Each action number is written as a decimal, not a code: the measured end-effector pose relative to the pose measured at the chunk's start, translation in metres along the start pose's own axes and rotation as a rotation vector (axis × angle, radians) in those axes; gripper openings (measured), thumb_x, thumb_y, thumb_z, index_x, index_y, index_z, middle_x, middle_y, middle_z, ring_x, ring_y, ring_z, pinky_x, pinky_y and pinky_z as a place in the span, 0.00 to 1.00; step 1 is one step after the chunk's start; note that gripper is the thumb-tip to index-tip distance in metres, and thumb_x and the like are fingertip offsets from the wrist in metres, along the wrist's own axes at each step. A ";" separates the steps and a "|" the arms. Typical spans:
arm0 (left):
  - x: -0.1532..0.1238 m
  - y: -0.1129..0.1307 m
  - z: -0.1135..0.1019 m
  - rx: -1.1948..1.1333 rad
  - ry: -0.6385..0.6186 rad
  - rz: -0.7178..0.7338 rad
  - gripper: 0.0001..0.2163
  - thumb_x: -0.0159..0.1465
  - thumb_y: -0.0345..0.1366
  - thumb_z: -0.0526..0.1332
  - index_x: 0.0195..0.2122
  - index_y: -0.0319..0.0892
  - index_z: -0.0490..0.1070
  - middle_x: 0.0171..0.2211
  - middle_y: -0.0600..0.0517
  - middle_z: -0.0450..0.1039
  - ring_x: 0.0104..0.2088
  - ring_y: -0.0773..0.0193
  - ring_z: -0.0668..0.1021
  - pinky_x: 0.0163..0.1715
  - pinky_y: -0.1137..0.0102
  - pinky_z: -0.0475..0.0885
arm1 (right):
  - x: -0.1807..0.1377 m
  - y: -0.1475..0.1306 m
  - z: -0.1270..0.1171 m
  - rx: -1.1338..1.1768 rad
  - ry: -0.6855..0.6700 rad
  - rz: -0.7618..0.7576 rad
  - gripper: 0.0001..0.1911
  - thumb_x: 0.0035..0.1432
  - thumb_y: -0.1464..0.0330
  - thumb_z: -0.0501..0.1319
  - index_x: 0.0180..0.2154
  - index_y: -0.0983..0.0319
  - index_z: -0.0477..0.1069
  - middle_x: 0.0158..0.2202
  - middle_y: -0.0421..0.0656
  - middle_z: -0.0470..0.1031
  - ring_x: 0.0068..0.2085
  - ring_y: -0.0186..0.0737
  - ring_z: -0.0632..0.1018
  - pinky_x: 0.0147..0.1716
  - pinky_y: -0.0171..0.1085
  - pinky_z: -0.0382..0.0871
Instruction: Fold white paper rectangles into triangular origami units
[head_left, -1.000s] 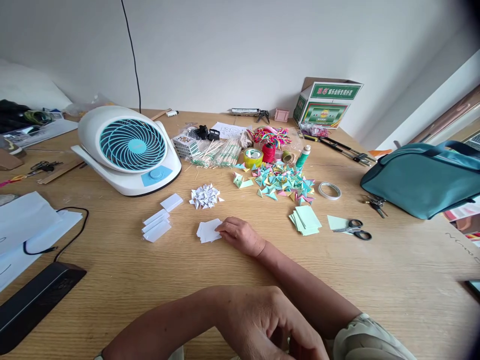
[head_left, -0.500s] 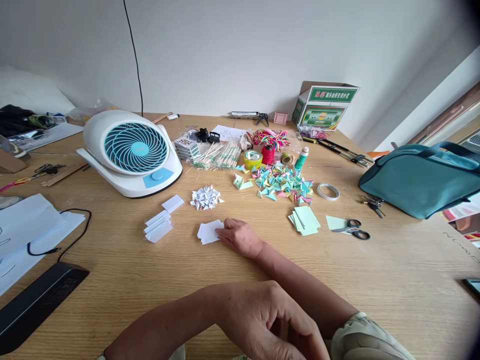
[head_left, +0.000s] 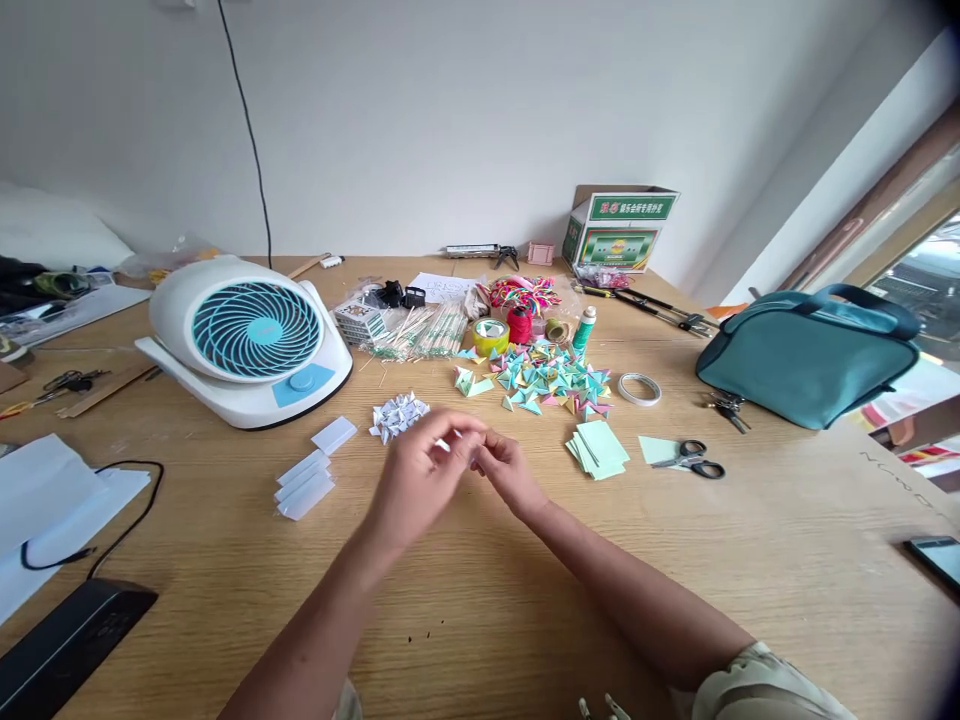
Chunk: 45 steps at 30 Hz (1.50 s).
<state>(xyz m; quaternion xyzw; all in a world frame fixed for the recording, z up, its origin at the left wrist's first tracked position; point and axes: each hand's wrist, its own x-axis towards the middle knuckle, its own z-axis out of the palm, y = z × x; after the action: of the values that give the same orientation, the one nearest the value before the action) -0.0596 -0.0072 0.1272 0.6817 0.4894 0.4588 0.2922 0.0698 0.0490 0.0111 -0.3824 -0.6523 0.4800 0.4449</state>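
Observation:
Above the middle of the table, my left hand [head_left: 416, 480] and my right hand [head_left: 516, 478] meet with fingertips pinched together. A sliver of white paper [head_left: 475, 461] shows between them; most of it is hidden by the fingers. Behind my left hand lies a pile of small folded white paper pieces [head_left: 397, 414], partly covered. Left of it are several white paper slips [head_left: 306, 483] and one separate white slip [head_left: 334, 434]. The stack of white paper seen earlier is out of sight, where my left hand blocks the view.
Colourful folded paper pieces [head_left: 551, 378] spread behind my hands. To the right are light green paper sheets [head_left: 600, 448], scissors [head_left: 694, 460], a tape roll [head_left: 640, 389] and a teal bag [head_left: 810, 355]. A white fan [head_left: 247, 340] stands left, near a black device [head_left: 75, 630].
My right hand has lifted from the white paper stack with a piece of paper. My left hand has moved up and forward from the near edge to meet it. The view has shifted slightly.

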 end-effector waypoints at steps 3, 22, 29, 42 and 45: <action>0.019 -0.037 0.001 0.187 0.092 -0.042 0.14 0.61 0.43 0.60 0.43 0.41 0.74 0.39 0.47 0.74 0.34 0.63 0.74 0.34 0.71 0.70 | -0.013 -0.009 -0.021 0.163 -0.012 0.119 0.16 0.62 0.57 0.55 0.30 0.62 0.65 0.23 0.39 0.69 0.24 0.33 0.71 0.26 0.33 0.65; -0.023 -0.094 0.083 -0.298 -0.314 -0.441 0.17 0.60 0.49 0.60 0.32 0.37 0.72 0.22 0.53 0.71 0.22 0.68 0.72 0.17 0.76 0.66 | -0.073 0.022 -0.063 0.114 0.082 0.296 0.14 0.58 0.57 0.60 0.31 0.61 0.64 0.20 0.35 0.66 0.20 0.30 0.67 0.19 0.30 0.57; -0.027 -0.096 0.084 -0.344 -0.311 -0.456 0.16 0.60 0.47 0.60 0.36 0.37 0.74 0.24 0.52 0.72 0.24 0.67 0.73 0.16 0.77 0.67 | -0.080 0.027 -0.062 0.014 0.134 0.177 0.08 0.60 0.63 0.58 0.36 0.62 0.66 0.26 0.37 0.66 0.26 0.32 0.67 0.24 0.31 0.60; -0.027 -0.094 0.086 -0.407 -0.216 -0.546 0.16 0.59 0.46 0.61 0.36 0.36 0.72 0.25 0.51 0.73 0.23 0.67 0.74 0.17 0.76 0.67 | -0.084 0.014 -0.067 -0.202 0.064 -0.049 0.11 0.58 0.75 0.54 0.43 0.61 0.69 0.32 0.41 0.67 0.30 0.34 0.68 0.29 0.34 0.63; -0.028 -0.092 0.085 -0.401 -0.195 -0.519 0.17 0.60 0.45 0.60 0.44 0.37 0.71 0.27 0.52 0.73 0.26 0.65 0.76 0.18 0.76 0.69 | -0.083 0.010 -0.067 -0.210 0.051 -0.076 0.08 0.57 0.74 0.56 0.39 0.62 0.71 0.34 0.43 0.69 0.31 0.35 0.70 0.30 0.34 0.64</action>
<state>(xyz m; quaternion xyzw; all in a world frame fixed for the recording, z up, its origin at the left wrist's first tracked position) -0.0217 0.0028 0.0048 0.5042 0.5162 0.3890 0.5727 0.1594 -0.0058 -0.0071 -0.4142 -0.7014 0.3819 0.4367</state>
